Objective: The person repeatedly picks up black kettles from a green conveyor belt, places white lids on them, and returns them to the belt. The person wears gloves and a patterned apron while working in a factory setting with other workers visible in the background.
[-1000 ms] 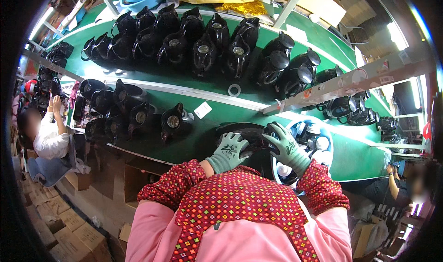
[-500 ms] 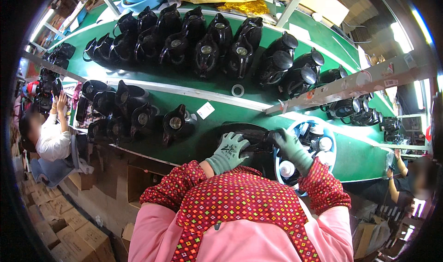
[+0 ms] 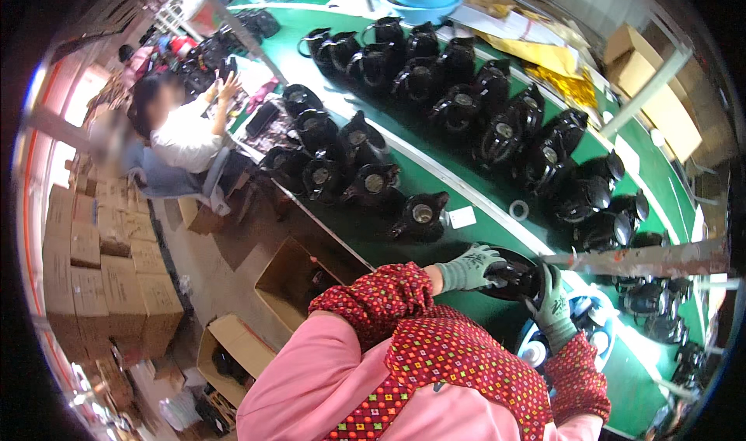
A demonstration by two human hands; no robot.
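Note:
A glossy black jug (image 3: 511, 276) lies on its side at the near edge of the green table, held between my two gloved hands. My left hand (image 3: 471, 268), in a grey-green glove, has its fingers curled over the jug's left end. At the opposite end, my right hand (image 3: 553, 305) closes around the jug, and part of its fingers is hidden. Just beyond my right wrist stands a blue-and-white basin (image 3: 613, 328) holding several white-capped parts (image 3: 535, 353). A single upright black jug (image 3: 420, 214) is left of my hands, beside a white card (image 3: 462, 217).
Several black jugs (image 3: 497, 130) stand in rows beyond the pale divider strip (image 3: 466, 181), with others (image 3: 318, 178) to the left. A metal post (image 3: 653, 261) crosses just right of my hands. Open cardboard boxes (image 3: 289, 274) sit on the floor. A co-worker (image 3: 186, 142) sits farther left.
My view has swung left, so the scene appears shifted to the right. Both hands remain on the black jug, and the right hand now grips its end from the side.

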